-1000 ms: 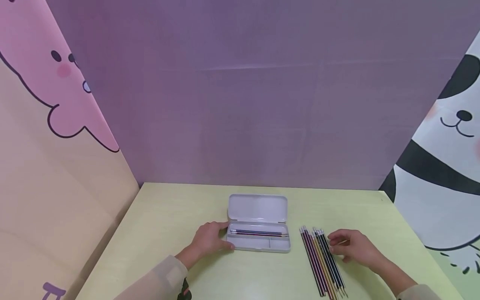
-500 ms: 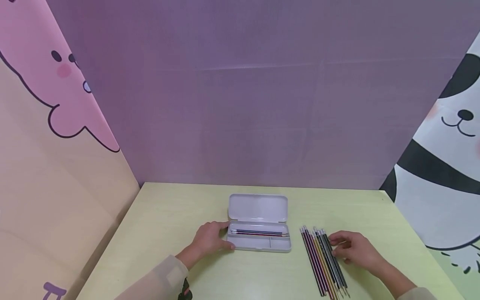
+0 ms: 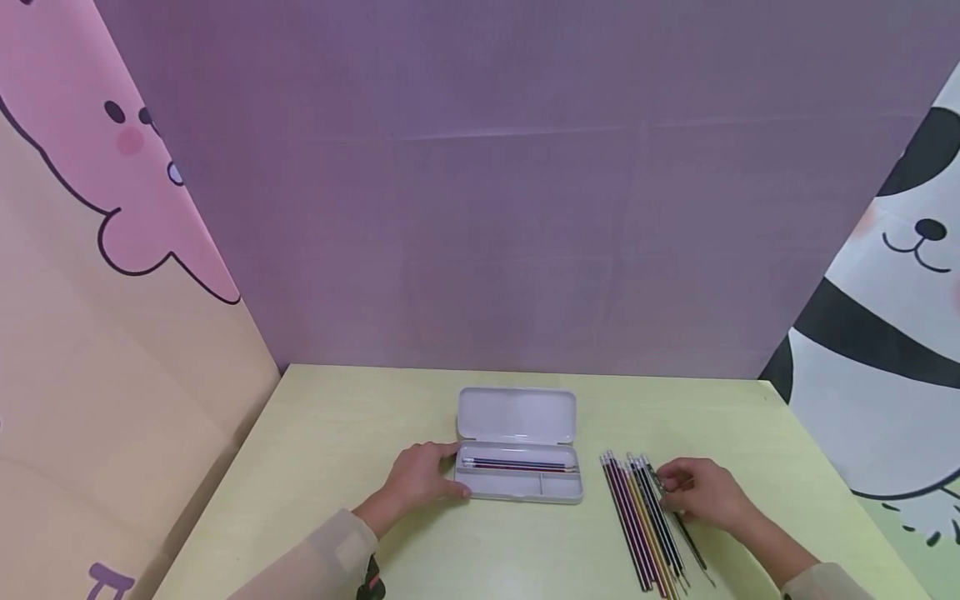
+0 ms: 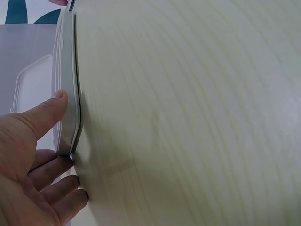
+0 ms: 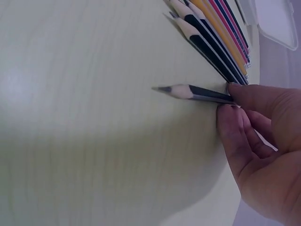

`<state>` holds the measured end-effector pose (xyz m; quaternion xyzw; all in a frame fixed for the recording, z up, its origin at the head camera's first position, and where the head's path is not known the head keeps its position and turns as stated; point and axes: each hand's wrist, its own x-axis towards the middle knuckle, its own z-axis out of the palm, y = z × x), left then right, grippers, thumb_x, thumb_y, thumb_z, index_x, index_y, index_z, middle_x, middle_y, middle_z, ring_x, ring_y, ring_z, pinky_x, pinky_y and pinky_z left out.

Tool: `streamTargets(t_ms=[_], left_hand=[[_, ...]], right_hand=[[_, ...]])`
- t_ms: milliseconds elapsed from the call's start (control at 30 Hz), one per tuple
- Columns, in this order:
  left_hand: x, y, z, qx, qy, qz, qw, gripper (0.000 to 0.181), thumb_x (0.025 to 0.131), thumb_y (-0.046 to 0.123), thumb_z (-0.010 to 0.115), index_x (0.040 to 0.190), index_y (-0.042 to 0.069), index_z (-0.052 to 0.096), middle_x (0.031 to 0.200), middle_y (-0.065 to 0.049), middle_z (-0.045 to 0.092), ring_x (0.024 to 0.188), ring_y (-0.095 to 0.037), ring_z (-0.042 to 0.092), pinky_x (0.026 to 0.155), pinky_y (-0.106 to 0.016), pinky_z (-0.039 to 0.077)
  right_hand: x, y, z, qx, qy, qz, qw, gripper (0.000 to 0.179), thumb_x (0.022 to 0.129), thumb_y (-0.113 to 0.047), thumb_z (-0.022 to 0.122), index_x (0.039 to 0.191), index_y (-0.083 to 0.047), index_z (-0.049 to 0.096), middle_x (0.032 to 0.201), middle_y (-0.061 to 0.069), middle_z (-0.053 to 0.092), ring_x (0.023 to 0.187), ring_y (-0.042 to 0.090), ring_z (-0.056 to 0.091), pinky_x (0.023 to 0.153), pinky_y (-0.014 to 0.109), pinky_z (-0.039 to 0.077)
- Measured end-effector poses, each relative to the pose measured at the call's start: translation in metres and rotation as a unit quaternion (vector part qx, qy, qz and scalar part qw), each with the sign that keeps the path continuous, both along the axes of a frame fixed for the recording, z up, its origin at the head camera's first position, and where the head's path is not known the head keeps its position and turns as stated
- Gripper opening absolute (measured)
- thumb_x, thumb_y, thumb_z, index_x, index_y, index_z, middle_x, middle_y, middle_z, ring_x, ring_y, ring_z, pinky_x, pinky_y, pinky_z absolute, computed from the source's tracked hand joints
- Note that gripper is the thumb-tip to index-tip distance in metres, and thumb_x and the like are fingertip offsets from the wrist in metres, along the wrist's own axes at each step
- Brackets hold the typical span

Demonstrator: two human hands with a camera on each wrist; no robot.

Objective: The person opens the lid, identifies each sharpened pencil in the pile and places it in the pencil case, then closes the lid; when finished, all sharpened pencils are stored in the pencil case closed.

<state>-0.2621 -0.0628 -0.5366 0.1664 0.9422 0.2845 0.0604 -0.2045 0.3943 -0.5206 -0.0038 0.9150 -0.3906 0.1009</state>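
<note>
1. Head view: the left hand (image 3: 418,477) spans the left end of the open case (image 3: 487,482), thumb at its near corner, index finger at its far corner; its other fingers are hidden.
2. The case's pencils (image 3: 517,466) lie in the far compartment, too small to count.
3. To the right, thumb and fingers of the right hand (image 3: 705,496) pinch a dark pencil (image 3: 691,540), covering part of it. It slants just right of a row of pencils (image 3: 645,525), whose nearest tips meet the frame's edge.
4. The pale yellow table (image 3: 360,400) is cut off on its near side. Beyond stands a creased purple wall (image 3: 480,208); a pink figure (image 3: 150,208) on the left and a panda (image 3: 877,358) on the right are both cropped.
5. Left wrist view: thumb and bent fingers grip the case's end; its inside is hard to make out. Streaked grain marks the table.
6. Right wrist view: the pencil's sharpened end shows, its other end hidden at the fingers; the palm is cropped.
</note>
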Motion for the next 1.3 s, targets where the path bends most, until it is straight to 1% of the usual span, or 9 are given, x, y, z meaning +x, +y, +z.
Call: streamTargets(t_ms=[167,400,500,567,733,833,1033,1100,1300], left_hand=[[0.000,0.000,-0.001,0.002,-0.002,0.000,1.0000,0.084,0.069,0.043,0.095,0.140,0.012,0.065,0.136,-0.014,0.067,0.108,-0.022,0.065,0.089,-0.045,0.057],[0.002,-0.001,-0.003,0.004,-0.006,0.000,1.0000,0.083,0.069,0.042,0.095,0.140,0.012,0.064,0.137,-0.013,0.067,0.110,-0.024,0.065,0.090,-0.046,0.056],[0.003,-0.002,-0.003,0.007,-0.009,0.002,0.9999,0.084,0.069,0.042,0.095,0.141,0.012,0.064,0.137,-0.013,0.067,0.109,-0.022,0.064,0.090,-0.044,0.056],[0.003,-0.003,-0.002,0.008,-0.012,0.006,0.9999,0.084,0.069,0.042,0.095,0.141,0.013,0.064,0.138,-0.012,0.067,0.107,-0.020,0.063,0.090,-0.043,0.056],[0.003,-0.003,0.001,0.011,-0.011,0.011,0.9998,0.084,0.069,0.042,0.095,0.141,0.013,0.064,0.138,-0.012,0.067,0.106,-0.020,0.063,0.088,-0.042,0.055],[0.003,-0.004,0.002,0.009,-0.008,0.008,0.9999,0.083,0.069,0.042,0.094,0.141,0.013,0.064,0.137,-0.012,0.068,0.109,-0.022,0.065,0.088,-0.042,0.056],[0.004,-0.004,0.002,0.010,-0.012,0.005,0.9999,0.082,0.069,0.042,0.095,0.140,0.012,0.065,0.135,-0.013,0.068,0.109,-0.023,0.065,0.088,-0.043,0.056],[0.002,-0.003,0.001,0.010,-0.014,0.007,0.9998,0.083,0.069,0.042,0.095,0.140,0.013,0.065,0.136,-0.012,0.068,0.113,-0.024,0.066,0.091,-0.044,0.056],[-0.002,-0.001,-0.001,0.005,-0.012,0.009,0.9999,0.082,0.069,0.043,0.094,0.140,0.014,0.065,0.136,-0.010,0.068,0.120,-0.028,0.065,0.095,-0.045,0.055]], right_hand=[[0.001,-0.004,0.001,0.016,0.006,-0.014,0.9997,0.037,0.082,-0.004,0.081,0.115,0.006,0.070,0.092,0.007,0.070,0.074,0.018,0.065,0.057,0.031,0.060],[0.002,-0.004,-0.004,0.015,0.004,-0.041,0.9991,0.037,0.081,-0.004,0.080,0.116,0.005,0.071,0.095,0.009,0.074,0.080,0.018,0.068,0.060,0.031,0.062],[0.000,-0.002,0.001,0.007,0.014,-0.032,0.9994,0.036,0.084,-0.006,0.078,0.117,0.005,0.071,0.097,0.010,0.075,0.080,0.018,0.069,0.060,0.031,0.062],[-0.003,-0.004,0.010,-0.001,0.023,-0.018,0.9996,0.035,0.087,-0.006,0.076,0.120,0.005,0.070,0.098,0.011,0.075,0.080,0.017,0.070,0.061,0.030,0.062],[-0.019,-0.021,0.041,-0.014,0.058,0.037,0.9975,0.033,0.092,-0.008,0.073,0.123,0.004,0.069,0.101,0.012,0.073,0.081,0.018,0.070,0.063,0.030,0.062],[-0.032,-0.038,0.055,-0.012,0.072,0.062,0.9954,0.030,0.092,-0.007,0.074,0.121,0.002,0.071,0.100,0.011,0.073,0.083,0.017,0.069,0.065,0.029,0.062],[-0.061,-0.083,0.067,0.006,0.095,0.103,0.9900,0.024,0.090,-0.005,0.073,0.113,-0.002,0.075,0.097,0.007,0.075,0.082,0.015,0.068,0.066,0.027,0.060],[-0.070,-0.099,0.069,0.014,0.108,0.123,0.9865,0.022,0.089,-0.004,0.074,0.111,-0.003,0.076,0.097,0.006,0.075,0.084,0.015,0.069,0.069,0.028,0.060],[-0.087,-0.145,0.072,0.010,0.114,0.165,0.9797,0.020,0.089,-0.001,0.075,0.108,-0.006,0.078,0.099,0.005,0.076,0.089,0.017,0.069,0.077,0.032,0.060]])
